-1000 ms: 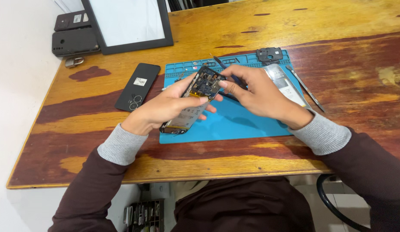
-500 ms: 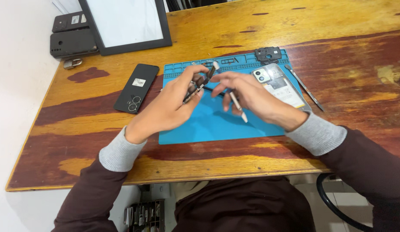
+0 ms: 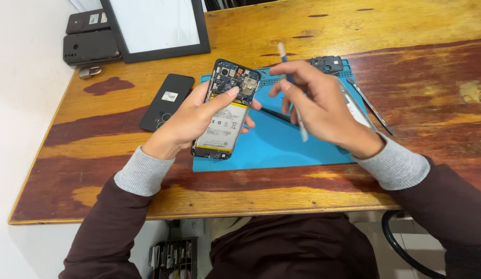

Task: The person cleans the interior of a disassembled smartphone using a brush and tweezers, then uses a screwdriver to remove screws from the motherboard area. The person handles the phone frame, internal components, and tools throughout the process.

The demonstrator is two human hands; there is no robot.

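- Left hand (image 3: 186, 121): fingers clamped around the opened phone (image 3: 225, 111), thumb across the battery (image 3: 223, 123), fingertips on the far edge. Phone is raised off the blue mat (image 3: 282, 147), back open toward the camera, circuit board (image 3: 235, 80) at the top end.
- Right hand (image 3: 318, 106): fingers closed on a thin white-tipped tool (image 3: 292, 93), held like a pen, upper tip just right of the board, lower tip pointing down at the mat. Tool is not touching the phone.
- Risk: grip is one-handed and on the edges only. A slip would drop the phone onto the mat or the desk (image 3: 302, 196), exposed parts first.
- Risk: thumb presses on the battery. Hard pressure there could dent it.
- Risk: a tool tip driven into the board too steeply could scrape a connector or small part. I cannot tell what the tip is made of.
- Outward: a dark plastic part (image 3: 327, 63) lies at the mat's far corner, metal tweezers (image 3: 372, 107) just off its right edge, a slim dark tool (image 3: 274, 114) under the right hand. A sweeping wrist could knock these off.
- Further: a black phone (image 3: 166, 102) lies face down left of the mat, a framed white panel (image 3: 155, 26) and stacked dark phones (image 3: 90, 39) at the far left corner.
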